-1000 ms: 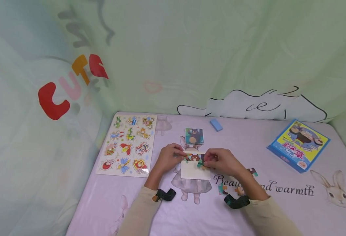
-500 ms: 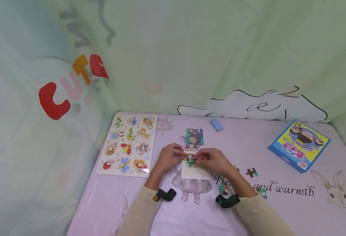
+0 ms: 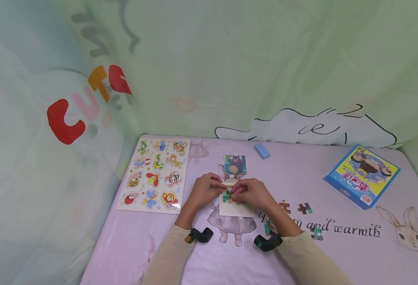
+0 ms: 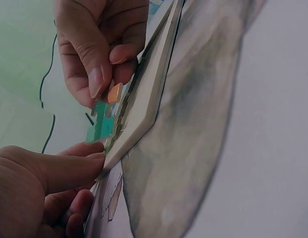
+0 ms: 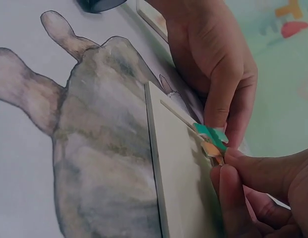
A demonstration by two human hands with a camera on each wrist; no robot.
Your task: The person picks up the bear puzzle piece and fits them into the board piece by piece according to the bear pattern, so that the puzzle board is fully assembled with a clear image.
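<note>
A small cream puzzle tray (image 3: 237, 210) lies on the table, part of its upper area covered by puzzle pieces and by the hands. Between thumb and fingers my right hand (image 3: 253, 193) pinches a green and orange puzzle piece (image 5: 211, 138), low over the tray's upper left part. The left wrist view shows this piece (image 4: 102, 123) tilted, close to the tray's edge. My left hand (image 3: 206, 190) grips the tray's upper left edge, thumb (image 4: 69, 171) along the border. Just beyond the tray sits a bear picture card (image 3: 235, 164).
Several loose puzzle pieces (image 3: 305, 208) lie to the right, some near the right forearm. A board with insect pictures (image 3: 152, 176) is at left. Farther back are a blue block (image 3: 262, 151) and, at right, a blue and yellow box (image 3: 362, 176).
My right hand has moved left across the tray with the puzzle piece, from its right side to its upper left, uncovering loose pieces. The left hand stays at the tray's edge.
</note>
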